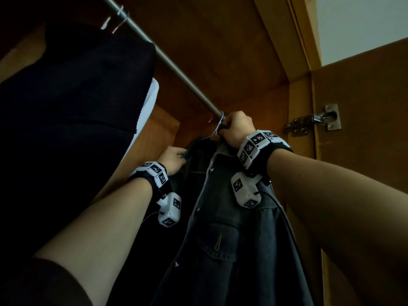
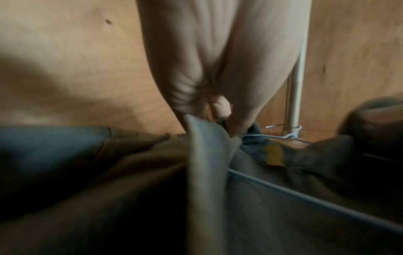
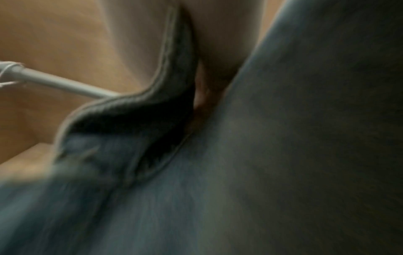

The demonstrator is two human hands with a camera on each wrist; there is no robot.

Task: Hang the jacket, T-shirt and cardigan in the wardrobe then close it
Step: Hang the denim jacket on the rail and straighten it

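I see the denim jacket [image 1: 225, 228] hanging on a wire hanger [image 1: 217, 129] whose hook sits over the wardrobe rail [image 1: 176, 69]. My right hand [image 1: 236, 129] is curled around the top of the hanger at the collar. My left hand [image 1: 173, 159] pinches the jacket's front edge, fingers [image 2: 191, 96] closed on the cloth. Further left along the rail hang a dark garment [image 1: 77, 96] and a white one [image 1: 150, 100].

dark blue-grey denim jacket [image 1: 231, 239] with pale stitching and a yellow neck label [image 2: 275, 155]; grey metal rail [image 1: 167, 60]; orange-brown wooden wardrobe [image 1: 220, 51]; black garment [image 1: 72, 107]; white wire hanger [image 2: 290, 135]
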